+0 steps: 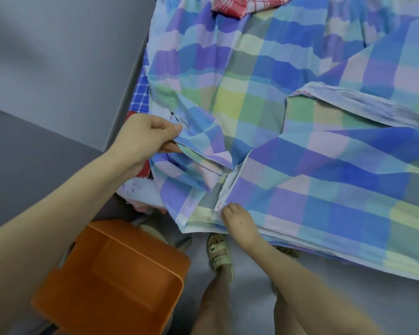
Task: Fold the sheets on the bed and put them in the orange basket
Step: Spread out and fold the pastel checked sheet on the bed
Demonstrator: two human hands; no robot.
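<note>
While the plaid sheet (288,112) lies spread over the bed, the left hand (143,139) pinches a near-left fold between thumb and fingers. The right hand (240,220) grips the near hem, fingers curled. An orange basket (111,279) sits on the floor, near left, beside a sandalled foot (219,252).

A pastel checked sheet (264,97) covers our bed; red plaid cloth (237,6) lies farther up. The orange basket (140,240) stands on the floor (385,310).

I see the basket (131,281) with its mouth open upward. A foot (219,255) and the overhanging sheet (300,165) sit just beside it.
</note>
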